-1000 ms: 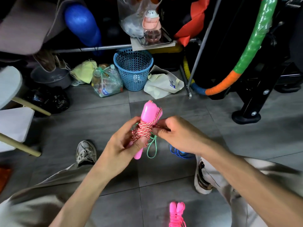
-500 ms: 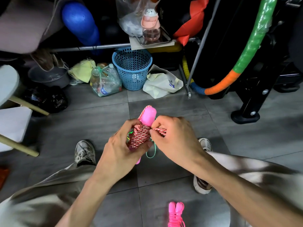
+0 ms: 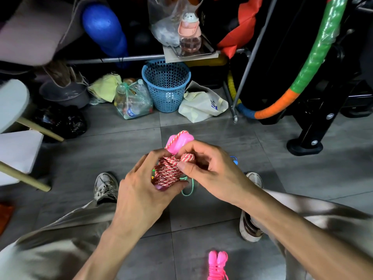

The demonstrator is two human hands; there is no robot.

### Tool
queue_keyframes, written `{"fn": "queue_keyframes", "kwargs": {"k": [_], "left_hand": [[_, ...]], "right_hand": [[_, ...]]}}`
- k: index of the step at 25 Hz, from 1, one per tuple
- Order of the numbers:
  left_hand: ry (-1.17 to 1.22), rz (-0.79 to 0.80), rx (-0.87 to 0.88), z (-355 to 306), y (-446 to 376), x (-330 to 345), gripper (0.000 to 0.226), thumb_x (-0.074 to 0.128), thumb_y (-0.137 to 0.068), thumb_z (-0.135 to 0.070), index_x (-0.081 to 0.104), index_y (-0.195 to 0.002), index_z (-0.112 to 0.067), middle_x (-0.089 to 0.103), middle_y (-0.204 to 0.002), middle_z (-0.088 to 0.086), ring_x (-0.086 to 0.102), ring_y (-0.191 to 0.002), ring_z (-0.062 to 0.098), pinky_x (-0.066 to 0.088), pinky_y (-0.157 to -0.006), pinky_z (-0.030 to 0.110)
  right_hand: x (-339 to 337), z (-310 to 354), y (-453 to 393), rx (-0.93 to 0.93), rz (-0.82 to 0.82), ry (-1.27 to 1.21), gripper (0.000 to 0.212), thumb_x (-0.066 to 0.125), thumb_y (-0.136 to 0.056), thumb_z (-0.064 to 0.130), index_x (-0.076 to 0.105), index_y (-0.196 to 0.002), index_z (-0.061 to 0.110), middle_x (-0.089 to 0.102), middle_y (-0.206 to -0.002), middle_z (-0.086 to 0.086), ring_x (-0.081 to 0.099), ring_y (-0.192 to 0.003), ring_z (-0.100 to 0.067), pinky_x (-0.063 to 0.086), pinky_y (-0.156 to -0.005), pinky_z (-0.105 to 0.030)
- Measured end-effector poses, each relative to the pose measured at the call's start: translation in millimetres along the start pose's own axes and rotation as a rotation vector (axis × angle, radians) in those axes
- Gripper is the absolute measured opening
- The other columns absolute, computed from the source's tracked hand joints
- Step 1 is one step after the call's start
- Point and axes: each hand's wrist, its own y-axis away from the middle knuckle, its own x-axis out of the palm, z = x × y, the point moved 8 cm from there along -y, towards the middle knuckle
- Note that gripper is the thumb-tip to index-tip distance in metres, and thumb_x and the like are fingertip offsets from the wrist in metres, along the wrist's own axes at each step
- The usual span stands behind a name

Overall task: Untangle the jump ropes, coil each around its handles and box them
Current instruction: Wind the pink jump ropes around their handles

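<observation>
Head view, nearest first: a second jump rope (image 3: 217,266), glossy hot-pink handles side by side with pink cord, lies on the grey floor tiles (image 3: 201,249) at the bottom edge. Above it, the left hand (image 3: 145,190) curls round a bundle of red-and-white braided rope (image 3: 166,172) wound over smooth pink plastic handles (image 3: 178,143). The right hand (image 3: 212,174) pinches a loop of that cord. Farther off stands a perforated blue plastic basket (image 3: 166,85).
</observation>
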Motion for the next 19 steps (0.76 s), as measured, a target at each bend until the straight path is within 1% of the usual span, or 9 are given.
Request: {"fn": "queue_keyframes", "kwargs": {"k": [2,5,7,8,10,12,14,15,19], "left_hand": [[0.083,0.017,-0.013,1.9,2.4,-0.1,0.050,0.084,-0.065,-0.048,0.057,-0.106,-0.037,0.067,-0.085,-0.016,0.062,-0.066,0.002,0.054,-0.063,0.031],[0.337,0.061,-0.051,2.5,4.6,-2.4,0.019,0.062,-0.087,-0.038,0.062,-0.105,-0.032,0.071,-0.086,-0.007,0.068,-0.073,0.015,0.055,-0.066,0.037],[0.410,0.051,-0.073,2.7,4.0,-10.4,0.014,0.061,-0.091,-0.027,0.065,-0.103,-0.032,0.072,-0.085,-0.005,0.067,-0.067,0.013,0.054,-0.060,0.026],[0.437,0.049,-0.076,1.9,4.1,-14.7,0.016,0.065,-0.089,-0.024,0.066,-0.102,-0.032,0.072,-0.085,-0.004,0.066,-0.066,0.011,0.052,-0.059,0.021],[0.469,0.037,-0.056,-0.6,7.0,-26.1,0.027,0.073,-0.079,-0.025,0.066,-0.105,-0.032,0.069,-0.091,-0.002,0.066,-0.073,0.015,0.053,-0.066,0.028],[0.447,0.025,-0.024,-4.4,17.0,-38.9,0.035,0.078,-0.074,-0.028,0.067,-0.107,-0.033,0.063,-0.098,-0.001,0.065,-0.080,0.020,0.055,-0.074,0.040],[0.432,0.042,0.003,-12.0,34.8,-46.0,0.031,0.078,-0.073,-0.034,0.069,-0.103,-0.034,0.059,-0.101,-0.004,0.066,-0.082,0.022,0.055,-0.075,0.043],[0.437,0.062,0.005,-15.3,43.4,-45.0,0.031,0.077,-0.071,-0.038,0.070,-0.101,-0.036,0.058,-0.102,-0.006,0.066,-0.082,0.022,0.055,-0.076,0.043],[0.448,0.140,-0.010,-31.2,80.6,-40.6,0.044,0.076,-0.066,-0.046,0.068,-0.109,-0.040,0.052,-0.108,-0.009,0.066,-0.084,0.016,0.056,-0.078,0.038]], "right_hand": [[0.4,2.4,-0.6,-0.002,-0.001,0.001,0.003,0.062,-0.094,0.017,0.062,-0.096,0.015,0.060,-0.066,0.013,0.054,-0.060,-0.002,0.042,-0.058,-0.020],[-0.2,9.5,0.4,-0.021,-0.004,0.008,0.006,0.055,-0.098,0.019,0.061,-0.096,0.017,0.054,-0.059,0.012,0.050,-0.056,-0.003,0.042,-0.054,-0.021],[0.9,15.3,2.2,-0.027,0.000,-0.053,0.004,0.056,-0.098,0.016,0.059,-0.095,0.015,0.053,-0.055,0.012,0.048,-0.052,-0.002,0.038,-0.050,-0.015],[2.1,18.1,3.5,-0.027,0.001,-0.082,0.003,0.057,-0.097,0.014,0.058,-0.094,0.014,0.054,-0.055,0.012,0.048,-0.052,-0.002,0.037,-0.049,-0.013],[4.2,25.4,7.4,-0.047,-0.014,-0.056,0.008,0.062,-0.093,0.012,0.057,-0.089,0.015,0.056,-0.058,0.013,0.051,-0.053,0.000,0.039,-0.052,-0.013],[8.8,31.6,14.7,-0.075,-0.017,-0.015,0.012,0.070,-0.088,0.014,0.060,-0.083,0.015,0.060,-0.063,0.006,0.053,-0.057,-0.004,0.043,-0.055,-0.024],[13.0,37.6,29.6,-0.100,-0.023,0.000,0.014,0.077,-0.081,0.022,0.065,-0.079,0.015,0.062,-0.067,-0.011,0.050,-0.057,-0.019,0.042,-0.054,-0.038],[10.5,39.6,38.3,-0.123,-0.052,0.027,0.014,0.079,-0.079,0.025,0.068,-0.078,0.016,0.061,-0.068,-0.013,0.049,-0.058,-0.025,0.040,-0.055,-0.040],[11.0,60.3,87.7,-0.207,-0.116,0.096,0.015,0.068,-0.088,0.022,0.071,-0.080,0.010,0.060,-0.073,0.013,0.057,-0.068,-0.004,0.041,-0.065,-0.015]]}}
